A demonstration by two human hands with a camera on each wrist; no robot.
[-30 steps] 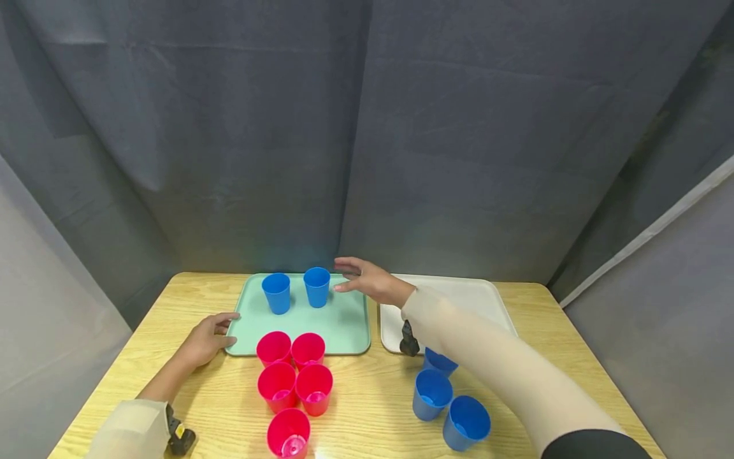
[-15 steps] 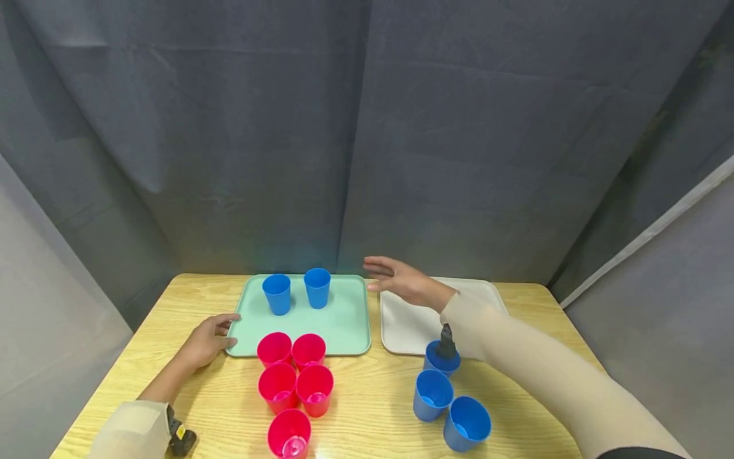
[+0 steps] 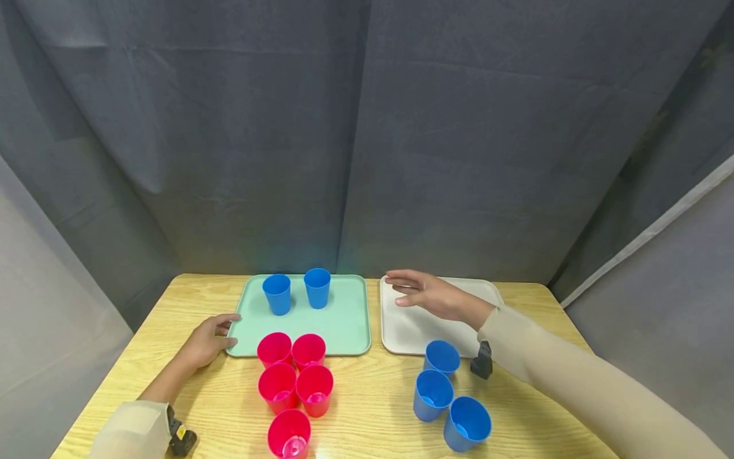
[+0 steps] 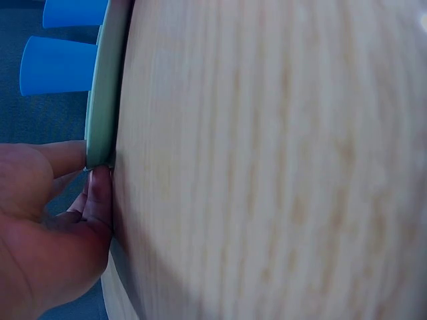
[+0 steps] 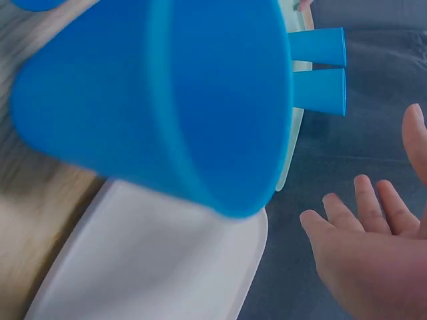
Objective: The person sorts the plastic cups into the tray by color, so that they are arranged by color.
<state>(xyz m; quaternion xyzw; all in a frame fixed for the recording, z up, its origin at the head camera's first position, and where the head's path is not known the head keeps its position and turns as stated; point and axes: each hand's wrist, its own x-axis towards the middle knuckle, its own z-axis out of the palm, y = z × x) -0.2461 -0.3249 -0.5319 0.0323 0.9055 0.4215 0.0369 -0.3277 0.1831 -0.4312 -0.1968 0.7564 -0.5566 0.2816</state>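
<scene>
green tray (image 3: pixel 341 325): flat, pinched by left hand (image 3: pixel 206 340) | two blue cups (image 3: pixel 317 289): upright on it | white tray (image 3: pixel 410 328): flat, below right hand (image 3: pixel 429 295)

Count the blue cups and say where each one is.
5. On the green tray: left blue cup, right blue cup. On the table, nearer than the white tray: back blue cup, middle blue cup, front blue cup.

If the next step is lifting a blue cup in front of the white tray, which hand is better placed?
Probably the right grip: it looks open and free, over the white tray and near those blue cups. The left grip holds the green tray by its left edge, farther away.
</scene>
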